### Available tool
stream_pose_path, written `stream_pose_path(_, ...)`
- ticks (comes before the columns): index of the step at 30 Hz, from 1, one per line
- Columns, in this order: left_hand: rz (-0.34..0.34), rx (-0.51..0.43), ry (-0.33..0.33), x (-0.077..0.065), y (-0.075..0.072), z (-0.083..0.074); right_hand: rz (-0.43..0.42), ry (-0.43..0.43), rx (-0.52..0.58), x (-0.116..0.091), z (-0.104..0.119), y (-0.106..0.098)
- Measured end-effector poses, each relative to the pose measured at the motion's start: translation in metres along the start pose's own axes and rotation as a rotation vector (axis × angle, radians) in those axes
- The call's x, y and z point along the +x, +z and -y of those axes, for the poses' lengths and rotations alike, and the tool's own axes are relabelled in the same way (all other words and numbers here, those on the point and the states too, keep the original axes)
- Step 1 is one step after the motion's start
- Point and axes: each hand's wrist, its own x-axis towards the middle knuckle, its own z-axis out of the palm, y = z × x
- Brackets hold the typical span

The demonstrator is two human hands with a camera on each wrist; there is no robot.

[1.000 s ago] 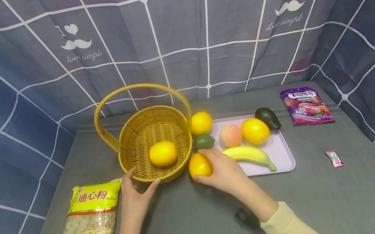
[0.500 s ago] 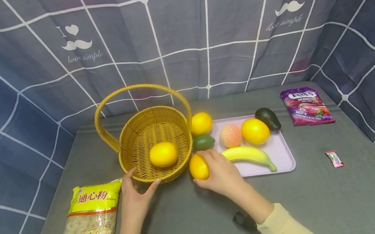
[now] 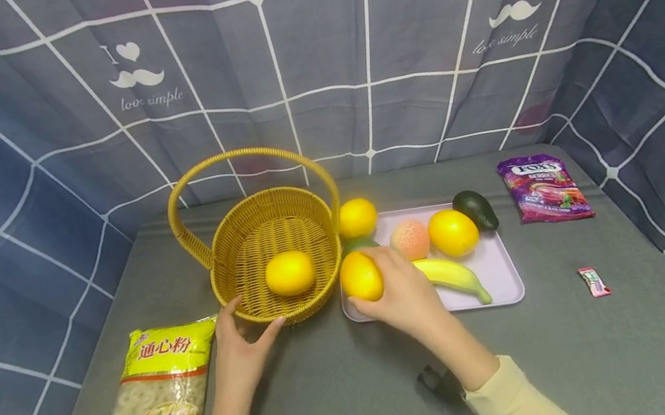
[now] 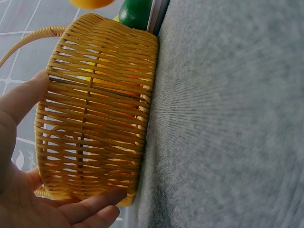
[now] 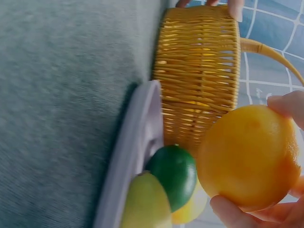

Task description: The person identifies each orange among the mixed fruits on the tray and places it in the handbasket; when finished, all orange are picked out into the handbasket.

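Note:
My right hand [image 3: 402,293] grips an orange [image 3: 361,277] between thumb and fingers, raised over the left end of the pale lilac tray [image 3: 500,285]. In the right wrist view the orange [image 5: 247,159] hangs clear of the tray, close to the wicker basket [image 5: 197,57]. With its thumb and a finger, my left hand [image 3: 242,353] holds the front rim of the basket [image 3: 226,271]; other fingers [image 4: 97,206] lie along its outer wall. Inside the basket sits a yellow-orange oval fruit [image 3: 290,273]. A green oval fruit [image 3: 359,243] is partly hidden behind the held orange.
On the tray lie a banana [image 3: 454,276], a peach [image 3: 409,240], another orange [image 3: 453,232] and an avocado [image 3: 476,211]. One more orange fruit [image 3: 357,218] sits behind the green one. A pasta bag [image 3: 150,406] flanks my left arm. Candy packets [image 3: 544,188] lie right.
My right hand has lifted the orange from beside the basket, up and slightly right, uncovering the tray's near left corner. The left hand and basket have stayed in place.

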Motion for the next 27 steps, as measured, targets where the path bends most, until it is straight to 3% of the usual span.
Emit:
stream_pose_path(15, -0.003, 0.001, 0.006, 0.001, 0.001, 0.001, -0.06, -0.03, 0.093, 0.009, 0.024, -0.018)
stream_pose_path(27, -0.007, -0.003, 0.015, 0.001, 0.001, 0.001, -0.011, -0.165, 0.172, 0.031, 0.067, -0.003)
